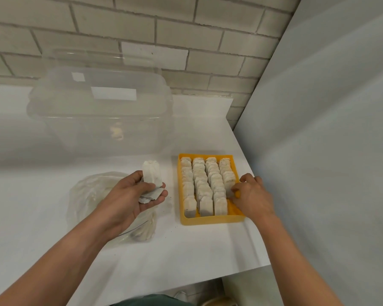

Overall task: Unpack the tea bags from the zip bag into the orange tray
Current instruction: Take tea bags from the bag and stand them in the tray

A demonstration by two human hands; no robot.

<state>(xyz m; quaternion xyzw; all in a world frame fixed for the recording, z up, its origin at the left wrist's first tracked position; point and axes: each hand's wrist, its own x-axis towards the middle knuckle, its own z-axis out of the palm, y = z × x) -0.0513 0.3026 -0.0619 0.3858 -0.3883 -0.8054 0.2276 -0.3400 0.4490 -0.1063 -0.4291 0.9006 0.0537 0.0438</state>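
The orange tray sits on the white table, right of centre, with four rows of upright tea bags in it. My left hand is palm up just left of the tray and holds a few tea bags, one sticking up above the fingers. Under that hand lies the clear zip bag, crumpled, with more tea bags inside near its front end. My right hand rests in the tray's right row, fingers pinched on a tea bag there.
A large clear plastic box with its lid stands at the back of the white table, against a brick wall. A grey wall panel runs along the table's right edge. The table's front edge lies close below the tray.
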